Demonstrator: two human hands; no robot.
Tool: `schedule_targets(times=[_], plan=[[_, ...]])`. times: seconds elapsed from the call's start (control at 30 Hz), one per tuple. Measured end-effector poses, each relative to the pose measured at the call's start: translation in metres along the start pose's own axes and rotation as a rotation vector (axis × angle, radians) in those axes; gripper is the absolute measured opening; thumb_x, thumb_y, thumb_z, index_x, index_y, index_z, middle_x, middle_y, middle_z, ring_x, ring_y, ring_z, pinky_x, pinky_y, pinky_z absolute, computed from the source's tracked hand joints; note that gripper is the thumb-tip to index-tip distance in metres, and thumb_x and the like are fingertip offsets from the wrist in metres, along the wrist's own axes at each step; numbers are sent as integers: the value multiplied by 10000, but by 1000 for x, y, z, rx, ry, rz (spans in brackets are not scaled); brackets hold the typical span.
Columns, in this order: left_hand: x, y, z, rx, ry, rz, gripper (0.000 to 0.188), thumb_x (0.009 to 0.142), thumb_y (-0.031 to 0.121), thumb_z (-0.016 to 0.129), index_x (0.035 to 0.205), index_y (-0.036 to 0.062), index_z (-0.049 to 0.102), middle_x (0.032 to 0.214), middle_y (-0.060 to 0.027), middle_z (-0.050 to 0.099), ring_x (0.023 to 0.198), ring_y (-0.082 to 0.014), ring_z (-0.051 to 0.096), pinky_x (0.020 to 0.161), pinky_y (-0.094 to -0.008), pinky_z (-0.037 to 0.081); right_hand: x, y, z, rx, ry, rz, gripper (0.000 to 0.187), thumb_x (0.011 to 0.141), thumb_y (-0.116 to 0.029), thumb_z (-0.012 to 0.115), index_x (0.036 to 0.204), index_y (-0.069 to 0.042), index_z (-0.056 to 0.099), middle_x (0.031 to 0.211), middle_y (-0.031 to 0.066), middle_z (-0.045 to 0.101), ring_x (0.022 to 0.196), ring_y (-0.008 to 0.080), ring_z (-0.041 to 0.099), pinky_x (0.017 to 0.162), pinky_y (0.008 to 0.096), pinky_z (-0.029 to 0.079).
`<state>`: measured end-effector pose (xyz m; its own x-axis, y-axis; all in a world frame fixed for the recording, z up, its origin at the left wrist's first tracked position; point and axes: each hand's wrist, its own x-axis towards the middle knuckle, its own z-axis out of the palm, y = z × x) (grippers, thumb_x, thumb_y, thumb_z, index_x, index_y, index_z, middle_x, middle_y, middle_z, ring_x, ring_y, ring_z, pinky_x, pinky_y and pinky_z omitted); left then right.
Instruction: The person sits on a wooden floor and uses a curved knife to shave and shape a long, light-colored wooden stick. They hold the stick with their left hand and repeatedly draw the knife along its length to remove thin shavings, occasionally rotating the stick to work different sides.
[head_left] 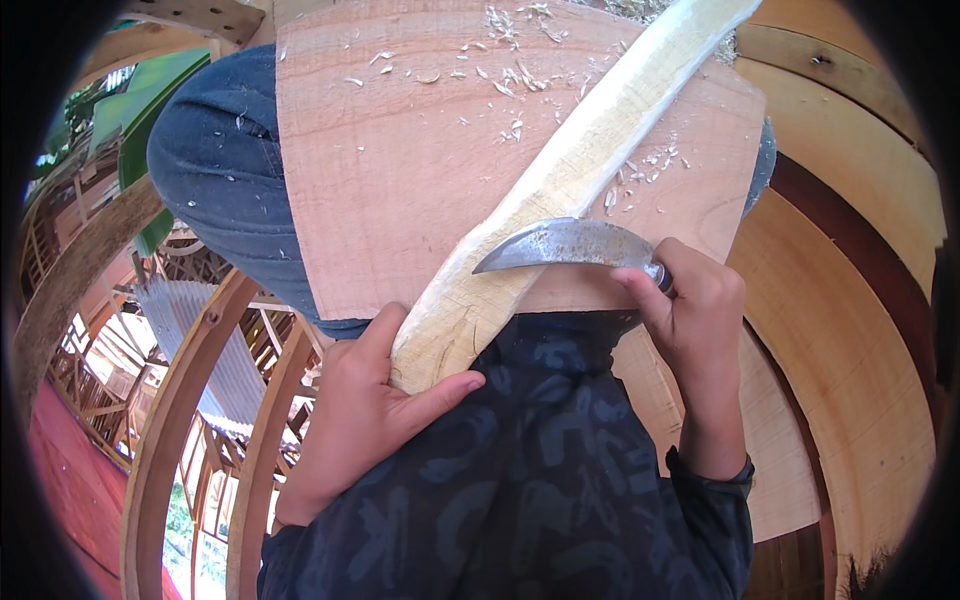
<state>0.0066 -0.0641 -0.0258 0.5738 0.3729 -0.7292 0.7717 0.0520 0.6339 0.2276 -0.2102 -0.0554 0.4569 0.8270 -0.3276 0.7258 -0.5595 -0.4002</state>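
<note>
While a left hand grasped the near end of a roughly hewn length of pale wood, a right hand closed around the handle of a curved knife, thumb set near the base of the blade. The wood slanted from just in front of the person's dark patterned shirt across a broad wooden board, its far end pointing up and to the right. The board lay over the lap, seemingly to serve as a work surface, and the left-hand hold looked meant to keep the wood steady. The blade crossed above the wood with its hollow side toward the wearer, an angle that would suit a pulling stroke; whether steel met wood could not be told.

Counted in view were two hands, one knife, one length of wood and one board. Two knees in blue denim flanked it, the left knee in plain sight, the right only a sliver. Curled shavings, well over a dozen and too scattered to tally, dotted the board. One corrugated sheet stood beyond, at left.
</note>
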Motion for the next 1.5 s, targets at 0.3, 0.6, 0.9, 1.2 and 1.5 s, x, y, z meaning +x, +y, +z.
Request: schedule_targets(times=[0.3, 0.6, 0.9, 1.2, 1.5], plan=[[0, 3, -4, 33, -11, 24, 475, 742, 355, 785, 903, -14, 533, 740, -194, 645, 706, -331, 673, 598, -353, 497, -2, 2, 4, -18, 65, 26, 520, 729, -488, 721, 581, -44, 496, 486, 100, 451, 437, 273, 486, 415, 347, 365], [-3, 2, -6, -7, -32, -14, 470, 745, 353, 782, 912, -13, 539, 732, -183, 638, 701, -322, 667, 610, -347, 497, -4, 6, 7, 11, 109, 37, 498, 769, -462, 706, 624, -18, 534, 493, 105, 445, 427, 258, 462, 425, 342, 356], [-8, -6, -8, -75, -64, -15, 488, 736, 346, 789, 962, -20, 559, 770, -168, 652, 708, -293, 673, 629, -341, 501, -9, 9, -11, 77, 67, 143, 445, 808, -400, 697, 665, -5, 551, 500, 116, 452, 429, 260, 470, 437, 335, 364], [-1, -17, -1, -489, -197, -56, 574, 743, 260, 794, 1180, -23, 552, 923, -97, 683, 859, -146, 636, 780, -290, 487, 1, -3, -1, 17, 76, -3, 469, 802, -435, 689, 635, -24, 536, 497, 128, 464, 429, 267, 472, 441, 335, 381], [-2, -19, -9, -652, -402, -217, 573, 774, 178, 766, 1256, -6, 516, 844, -25, 631, 583, -37, 537, 508, -191, 430, -8, 14, -19, 167, 78, 89, 505, 830, -436, 665, 632, -2, 500, 490, 125, 420, 426, 269, 444, 437, 334, 360]])
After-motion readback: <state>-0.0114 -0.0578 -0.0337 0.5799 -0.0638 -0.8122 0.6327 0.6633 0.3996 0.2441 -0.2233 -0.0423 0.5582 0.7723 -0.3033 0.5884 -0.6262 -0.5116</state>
